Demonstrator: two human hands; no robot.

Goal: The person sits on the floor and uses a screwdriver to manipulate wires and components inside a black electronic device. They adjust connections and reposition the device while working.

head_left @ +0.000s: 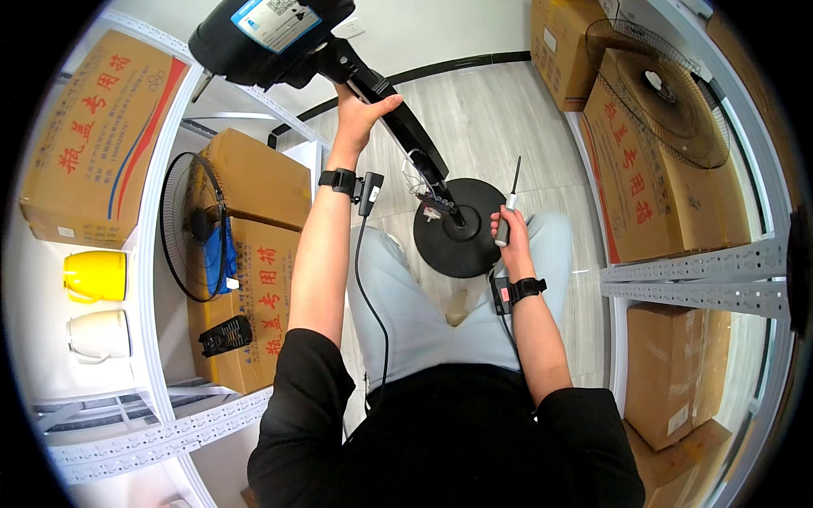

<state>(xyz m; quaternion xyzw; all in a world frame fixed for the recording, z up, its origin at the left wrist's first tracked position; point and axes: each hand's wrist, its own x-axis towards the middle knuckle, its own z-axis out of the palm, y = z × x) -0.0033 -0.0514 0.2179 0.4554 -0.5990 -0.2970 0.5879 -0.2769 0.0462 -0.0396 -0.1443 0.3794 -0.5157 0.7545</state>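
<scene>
A black stand fan leans toward me, its motor head (267, 34) near the top and its round base (460, 229) resting by my knees. My left hand (360, 114) grips the fan's black pole (406, 127) just below the head. Loose wires and a small circuit part (430, 203) hang out of the pole's lower end above the base. My right hand (508, 237) holds a screwdriver (511, 199) with a white and dark handle, its shaft pointing up, right beside the base. Both wrists wear black bands with small devices.
White metal shelves stand on both sides. The left ones hold cardboard boxes (93, 135), a fan grille (193, 227), a yellow jug (95, 275) and a white jug (100, 334). On the right are more boxes (652, 186) and another grille (665, 89). Pale wood floor lies ahead.
</scene>
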